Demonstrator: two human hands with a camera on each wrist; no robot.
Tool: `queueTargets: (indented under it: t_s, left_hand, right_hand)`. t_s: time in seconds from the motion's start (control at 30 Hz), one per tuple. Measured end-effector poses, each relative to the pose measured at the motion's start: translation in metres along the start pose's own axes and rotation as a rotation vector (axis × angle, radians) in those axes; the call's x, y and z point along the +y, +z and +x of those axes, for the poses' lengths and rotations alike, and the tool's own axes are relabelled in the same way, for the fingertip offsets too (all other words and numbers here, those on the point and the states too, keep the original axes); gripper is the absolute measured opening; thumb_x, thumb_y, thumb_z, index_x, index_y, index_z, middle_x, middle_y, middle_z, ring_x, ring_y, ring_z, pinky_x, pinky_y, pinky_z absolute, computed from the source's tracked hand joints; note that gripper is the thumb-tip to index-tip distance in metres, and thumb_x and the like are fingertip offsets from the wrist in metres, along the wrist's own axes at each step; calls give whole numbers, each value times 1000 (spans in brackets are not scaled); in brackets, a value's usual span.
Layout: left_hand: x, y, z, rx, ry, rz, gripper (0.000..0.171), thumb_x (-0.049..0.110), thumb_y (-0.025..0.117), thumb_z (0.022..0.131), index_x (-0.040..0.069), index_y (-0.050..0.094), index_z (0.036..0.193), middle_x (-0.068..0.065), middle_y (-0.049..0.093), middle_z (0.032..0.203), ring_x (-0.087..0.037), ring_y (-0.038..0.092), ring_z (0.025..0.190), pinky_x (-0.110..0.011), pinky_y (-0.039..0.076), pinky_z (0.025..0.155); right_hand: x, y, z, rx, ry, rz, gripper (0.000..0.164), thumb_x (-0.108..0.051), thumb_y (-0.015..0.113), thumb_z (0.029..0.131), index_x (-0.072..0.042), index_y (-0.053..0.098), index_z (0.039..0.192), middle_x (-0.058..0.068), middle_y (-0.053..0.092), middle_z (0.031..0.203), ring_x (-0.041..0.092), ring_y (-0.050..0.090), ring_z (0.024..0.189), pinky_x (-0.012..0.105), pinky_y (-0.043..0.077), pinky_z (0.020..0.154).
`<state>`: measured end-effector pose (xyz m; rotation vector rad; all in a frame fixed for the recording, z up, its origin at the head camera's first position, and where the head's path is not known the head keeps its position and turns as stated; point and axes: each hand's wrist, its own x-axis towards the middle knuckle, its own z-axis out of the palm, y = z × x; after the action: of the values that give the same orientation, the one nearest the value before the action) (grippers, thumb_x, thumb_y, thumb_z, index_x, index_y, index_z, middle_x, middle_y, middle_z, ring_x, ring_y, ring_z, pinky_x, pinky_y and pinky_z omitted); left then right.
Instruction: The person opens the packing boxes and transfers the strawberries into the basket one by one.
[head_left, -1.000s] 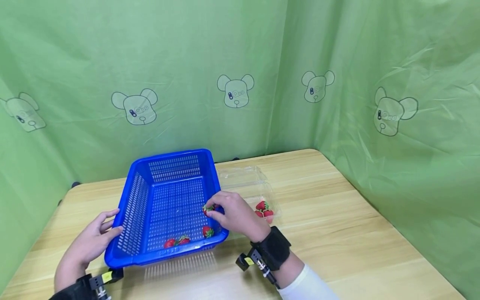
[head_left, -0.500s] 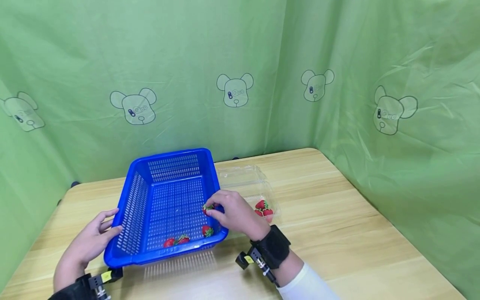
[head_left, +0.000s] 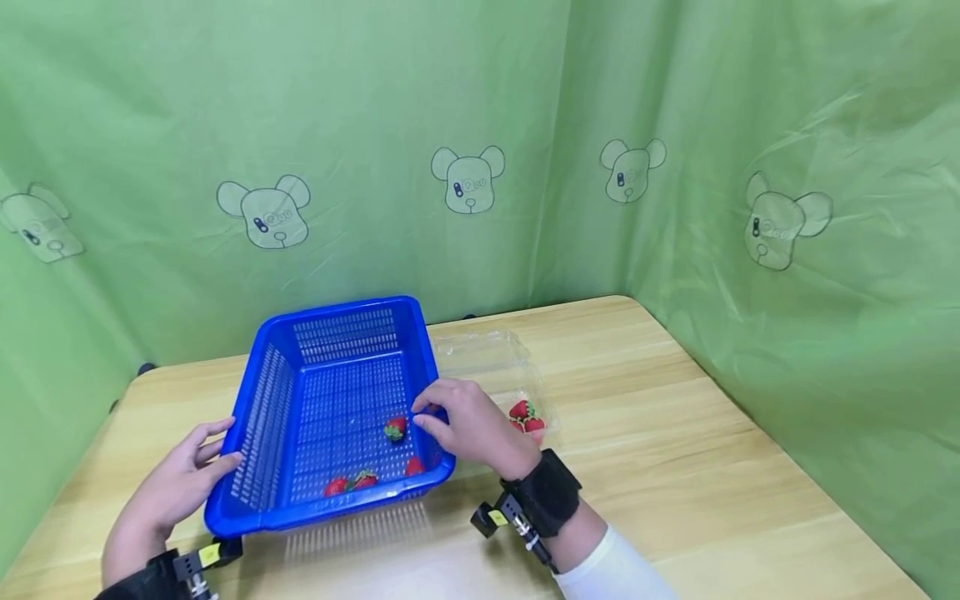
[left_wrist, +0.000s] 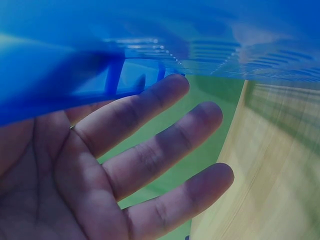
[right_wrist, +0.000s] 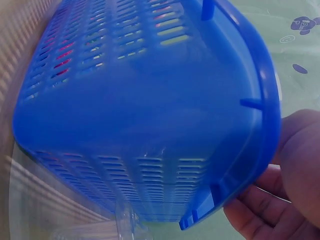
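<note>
A blue slotted basket (head_left: 352, 408) stands on the table. My left hand (head_left: 180, 483) holds its left rim, the thumb lapping over it. In the left wrist view the other fingers (left_wrist: 160, 150) spread beneath the blue wall. My right hand (head_left: 468, 425) reaches over the right wall, thumb and forefinger apart with nothing between them; the right wrist view shows its fingertips (right_wrist: 247, 215) right at the rim. Just left of it, a strawberry (head_left: 395, 428) lies on the basket floor. Several more strawberries (head_left: 365, 480) sit along the near wall, partly hidden by the rim.
Right of the basket, a clear plastic clamshell box (head_left: 487, 379) lies with its lid open, partly behind my right wrist. Several strawberries (head_left: 522, 409) are in its near end. A green curtain (head_left: 375, 125) encloses the back and sides of the wooden table (head_left: 675, 442).
The right hand has let go of the strawberry, which now lies on the basket floor a little to the left. The strawberry near the front right corner has turned slightly. The left hand stays put.
</note>
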<state>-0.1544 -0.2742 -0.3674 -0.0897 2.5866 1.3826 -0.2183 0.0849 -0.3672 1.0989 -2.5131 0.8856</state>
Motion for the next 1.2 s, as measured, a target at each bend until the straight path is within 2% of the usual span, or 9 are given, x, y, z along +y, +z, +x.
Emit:
queueTargets:
  t_s: [0.43, 0.7, 1.03, 1.2]
  left_hand:
    - [2, 2, -1, 6, -4, 2, 60, 20, 42, 103, -5, 11, 147, -43, 29, 141, -50, 48, 119, -54, 53, 90]
    - [1, 1, -2, 6, 23, -5, 60, 19, 43, 102, -6, 11, 147, -43, 28, 141, -49, 50, 116, -52, 54, 89]
    - [1, 0, -2, 5, 38, -15, 60, 18, 43, 102, -7, 11, 147, -44, 28, 141, -49, 51, 116, -50, 55, 87]
    - [0, 2, -2, 9, 48, -10, 59, 17, 43, 102, -7, 12, 146, -44, 29, 140, -50, 49, 117, -51, 55, 88]
  right_hand:
    - [5, -8, -2, 18, 74, 66, 8, -12, 67, 89, -6, 68, 94, 2, 67, 87, 15, 62, 81, 35, 59, 74]
    - [16, -12, -2, 15, 87, 26, 14, -16, 68, 88, -7, 69, 98, 5, 70, 97, 19, 63, 86, 34, 57, 76]
    - [30, -23, -3, -10, 225, 6, 19, -18, 69, 88, -6, 68, 103, 10, 71, 102, 23, 65, 87, 36, 58, 76]
    - [38, -26, -6, -5, 292, -18, 19, -20, 69, 87, -8, 68, 103, 8, 71, 102, 24, 65, 88, 37, 57, 77]
